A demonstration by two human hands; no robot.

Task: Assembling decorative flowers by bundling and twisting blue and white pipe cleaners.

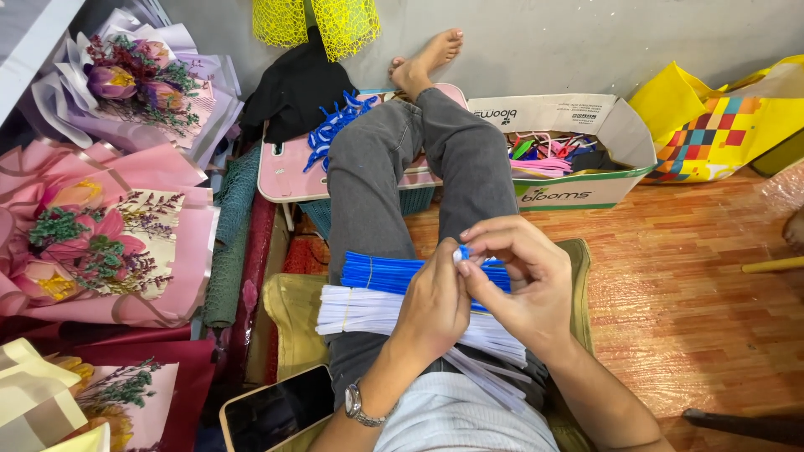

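I see both grips clenched on one small blue pipe-cleaner piece (pixel 462 252), my left hand (pixel 433 301) and right hand (pixel 519 280) pinching it between fingertips just above the bundles of blue pipe cleaners (pixel 377 272) and white pipe cleaners (pixel 360 310) lying across my lap.

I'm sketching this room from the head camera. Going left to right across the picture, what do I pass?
Pink bouquet → phone → left hand → right hand → cardboard box → yellow bag.
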